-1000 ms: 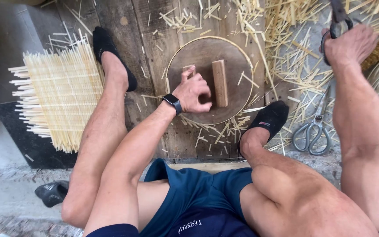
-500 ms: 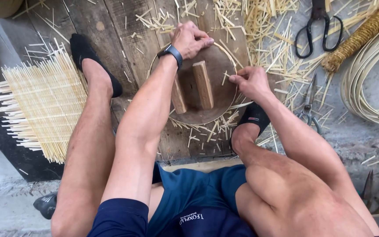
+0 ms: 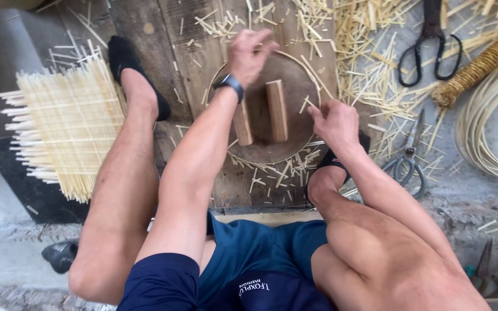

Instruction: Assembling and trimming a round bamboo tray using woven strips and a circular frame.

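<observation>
A round dark wooden form (image 3: 295, 86) with two upright wooden blocks (image 3: 276, 109) lies on a plank between my feet. A thin bamboo hoop (image 3: 312, 69) runs around its rim. My left hand (image 3: 251, 53), a watch on its wrist, curls its fingers over the hoop at the far edge. At the right edge my right hand (image 3: 332, 120) pinches the same hoop.
A woven bamboo mat (image 3: 64, 126) lies at the left beside my left foot (image 3: 136, 75). Bamboo offcuts litter the planks. At the right are black scissors (image 3: 430, 46), steel scissors (image 3: 407, 158), a rope-wound bundle (image 3: 479, 66) and a coil of bamboo strips (image 3: 491, 132).
My right hand came back from the far right near the black scissors to the form's right rim. My left hand slid from the form's middle up to its far rim.
</observation>
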